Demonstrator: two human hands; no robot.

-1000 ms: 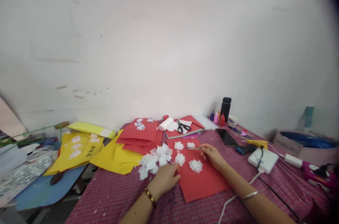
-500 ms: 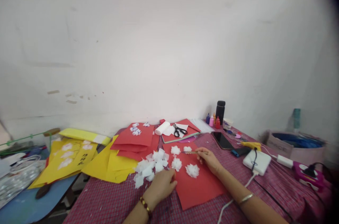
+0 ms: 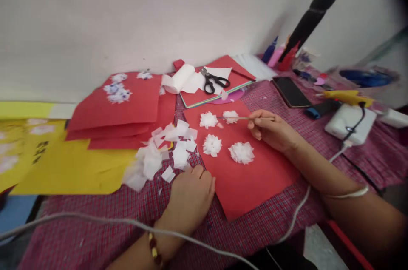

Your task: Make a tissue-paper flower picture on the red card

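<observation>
My right hand (image 3: 270, 129) pinches a thin paintbrush (image 3: 236, 117) above a red paper sheet (image 3: 251, 189). The brush points left across a ruffled white paper flower (image 3: 230, 116), its tip close to a second paper flower (image 3: 208, 119). Lower on the sheet sit a third paper flower (image 3: 212, 145) and a larger paper flower (image 3: 241, 152). My left hand (image 3: 191, 193) rests with curled fingers on the checked tablecloth, by the sheet's left edge; nothing shows in it. Just beyond it lies a loose pile of small white paper squares (image 3: 153, 161).
Folded red cards (image 3: 111, 112) with purple-dotted flowers and yellow cards (image 3: 76, 168) lie left. Black-handled scissors (image 3: 215, 83) and a white paper roll (image 3: 180, 78) are behind. Right are a phone (image 3: 290, 92), paint bottles (image 3: 270, 51) and a white box (image 3: 350, 123). A white cable (image 3: 105, 220) crosses in front.
The view has tilted down and come closer to the table. My right hand still holds the paintbrush near the upper flowers. My left hand stays by the sheet's edge.
</observation>
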